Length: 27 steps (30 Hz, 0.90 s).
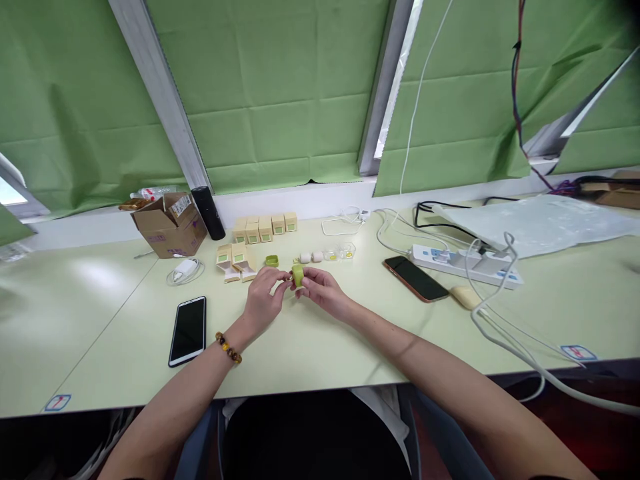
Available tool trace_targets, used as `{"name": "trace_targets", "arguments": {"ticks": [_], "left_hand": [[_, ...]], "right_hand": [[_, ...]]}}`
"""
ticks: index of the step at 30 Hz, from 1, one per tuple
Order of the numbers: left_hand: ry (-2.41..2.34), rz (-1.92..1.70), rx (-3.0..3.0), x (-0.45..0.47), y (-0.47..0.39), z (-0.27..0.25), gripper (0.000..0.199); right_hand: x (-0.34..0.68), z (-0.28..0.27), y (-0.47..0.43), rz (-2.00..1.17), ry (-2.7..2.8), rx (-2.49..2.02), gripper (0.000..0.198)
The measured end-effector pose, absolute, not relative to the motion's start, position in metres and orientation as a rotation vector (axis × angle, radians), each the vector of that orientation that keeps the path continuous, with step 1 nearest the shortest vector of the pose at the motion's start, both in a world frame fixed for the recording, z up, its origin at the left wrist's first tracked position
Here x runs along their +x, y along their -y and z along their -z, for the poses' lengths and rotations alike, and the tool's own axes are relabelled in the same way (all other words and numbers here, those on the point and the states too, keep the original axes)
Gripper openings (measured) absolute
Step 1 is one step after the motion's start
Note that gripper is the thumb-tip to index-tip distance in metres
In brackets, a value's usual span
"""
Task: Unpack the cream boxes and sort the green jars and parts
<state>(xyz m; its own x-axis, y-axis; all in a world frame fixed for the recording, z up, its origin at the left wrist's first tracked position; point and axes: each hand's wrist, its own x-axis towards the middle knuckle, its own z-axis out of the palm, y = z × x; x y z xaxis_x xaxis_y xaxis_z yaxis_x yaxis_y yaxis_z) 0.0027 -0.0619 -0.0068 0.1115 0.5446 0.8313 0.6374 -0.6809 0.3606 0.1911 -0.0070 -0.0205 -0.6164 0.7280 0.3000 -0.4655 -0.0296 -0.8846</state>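
Observation:
My right hand (pixel 323 290) is closed around a small green case (pixel 298 275), thumb and fingers on its right side. My left hand (pixel 265 293), with a beaded bracelet (pixel 229 348) at the wrist, pinches the left edge of the same case. A small detail between the left fingertips is too small to make out. Just behind the hands lies a hollow green piece (pixel 271 261). Two small white rounded pieces (pixel 311 257) sit to its right, followed by clear plastic cups (pixel 339 252) with yellow bits inside. Two opened small cardboard boxes (pixel 236 261) stand to the left.
A row of small closed boxes (pixel 265 229) lines the back. A carton (pixel 170 227) and black cylinder (pixel 209 212) stand back left, near a white charger (pixel 185 269). Phones (pixel 188 331) lie on both sides. At right are a power strip (pixel 465 265), loose cables and plastic sheeting (pixel 545 221).

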Motion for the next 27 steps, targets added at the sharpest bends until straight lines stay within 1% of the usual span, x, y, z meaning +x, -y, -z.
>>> {"name": "trace_targets", "arguments": {"ticks": [5, 8, 12, 20, 27], "left_hand": [[1.160, 1.627, -2.262, 0.0025, 0.0592, 0.0091, 0.014], [1.141, 1.628, -2.257, 0.0029, 0.0599, 0.0083, 0.014], [1.127, 1.656, -2.235, 0.0033, 0.0609, 0.0060, 0.010], [1.062, 1.699, -2.209, 0.0020, 0.0600, 0.0066, 0.010], [1.011, 1.786, -2.240, 0.0028, 0.0596, 0.0057, 0.015]], "right_hand": [[0.1901, 0.0228, 0.0062, -1.646, 1.397, -0.328, 0.041], [0.1907, 0.0204, 0.0075, -1.626, 1.415, -0.321, 0.040], [0.1920, 0.0171, 0.0089, -1.616, 1.464, -0.302, 0.039], [0.1933, 0.0163, 0.0088, -1.625, 1.479, -0.280, 0.038], [0.1926, 0.0174, 0.0096, -1.621, 1.491, -0.298, 0.038]]}}
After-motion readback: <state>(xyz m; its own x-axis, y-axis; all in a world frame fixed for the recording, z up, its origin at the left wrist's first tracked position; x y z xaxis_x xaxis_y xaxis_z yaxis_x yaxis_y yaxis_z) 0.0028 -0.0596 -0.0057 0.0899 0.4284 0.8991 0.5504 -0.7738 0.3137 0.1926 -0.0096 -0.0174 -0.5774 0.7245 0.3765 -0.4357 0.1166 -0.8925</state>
